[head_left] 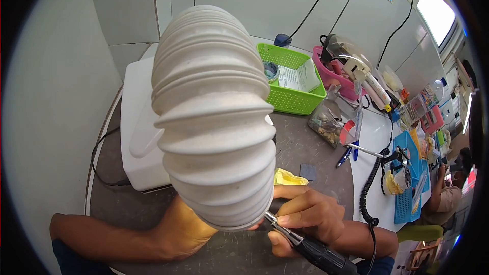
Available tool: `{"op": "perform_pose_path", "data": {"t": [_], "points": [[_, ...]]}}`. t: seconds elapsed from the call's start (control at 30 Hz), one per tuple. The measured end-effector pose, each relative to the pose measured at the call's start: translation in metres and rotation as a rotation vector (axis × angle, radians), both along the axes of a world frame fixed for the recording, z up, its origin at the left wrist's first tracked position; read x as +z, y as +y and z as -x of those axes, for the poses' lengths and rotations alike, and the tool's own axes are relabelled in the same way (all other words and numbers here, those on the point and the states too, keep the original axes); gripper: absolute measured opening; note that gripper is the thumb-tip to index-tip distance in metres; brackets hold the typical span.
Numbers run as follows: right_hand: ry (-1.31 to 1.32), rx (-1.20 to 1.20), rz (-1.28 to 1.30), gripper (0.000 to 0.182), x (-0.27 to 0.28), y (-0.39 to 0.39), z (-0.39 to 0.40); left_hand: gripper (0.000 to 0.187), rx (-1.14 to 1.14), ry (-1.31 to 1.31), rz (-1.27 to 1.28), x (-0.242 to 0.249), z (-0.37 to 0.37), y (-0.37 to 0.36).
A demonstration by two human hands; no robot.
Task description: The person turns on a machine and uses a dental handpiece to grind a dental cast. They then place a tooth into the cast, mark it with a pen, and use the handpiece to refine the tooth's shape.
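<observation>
A big white ribbed hose hangs in front of the camera and hides the middle of the workbench. My right hand grips a black and silver rotary handpiece like a pen, its tip pointing left under the hose mouth. My left hand lies just below the hose; its fingers are hidden behind it, so what it holds cannot be seen. A pale yellow piece lies just above my right hand.
A white box stands at the left of the grey bench. Behind are a green basket, a pink basket, a clear bag, pens, a coiled black cable and blue trays. Another person sits at far right.
</observation>
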State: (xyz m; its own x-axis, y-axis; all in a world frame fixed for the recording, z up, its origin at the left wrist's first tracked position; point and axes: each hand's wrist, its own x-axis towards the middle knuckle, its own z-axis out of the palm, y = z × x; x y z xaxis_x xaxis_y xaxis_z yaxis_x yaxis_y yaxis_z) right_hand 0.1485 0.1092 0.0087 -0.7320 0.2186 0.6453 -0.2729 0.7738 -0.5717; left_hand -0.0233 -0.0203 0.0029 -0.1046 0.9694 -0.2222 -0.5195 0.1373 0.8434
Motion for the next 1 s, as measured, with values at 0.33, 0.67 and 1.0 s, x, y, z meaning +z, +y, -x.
{"op": "perform_pose_path", "data": {"t": [0.33,0.67,1.0], "points": [[0.011,0.01,0.026,0.044,-0.0016,-0.0003,0.0006,0.023,-0.017,0.014,0.023,0.0019,0.0012,-0.0004],[0.016,0.004,0.018,0.044,-0.0022,-0.0003,0.0001,0.025,0.005,-0.088,-0.013,-0.0042,0.0024,0.0001],[0.037,0.038,-0.024,0.044,-0.0016,0.0015,0.0027,0.019,-0.029,-0.016,-0.003,-0.0005,0.0012,-0.0003]]}}
